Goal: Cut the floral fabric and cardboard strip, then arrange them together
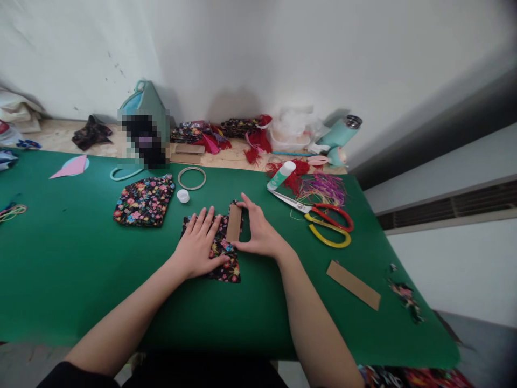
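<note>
1. Under the left hand (198, 243): floral fabric piece (220, 253), pressed by flat, spread fingers.
2. Right hand (260, 233): half-open, thumb and forefinger pinching cardboard strip (233, 223) lying on that fabric.
3. Right of it: scissors (323, 218).

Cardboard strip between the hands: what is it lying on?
The cardboard strip lies on a floral fabric piece on the green mat. The left hand presses the fabric flat and covers its left part; the right hand pinches the strip's edge.
</note>
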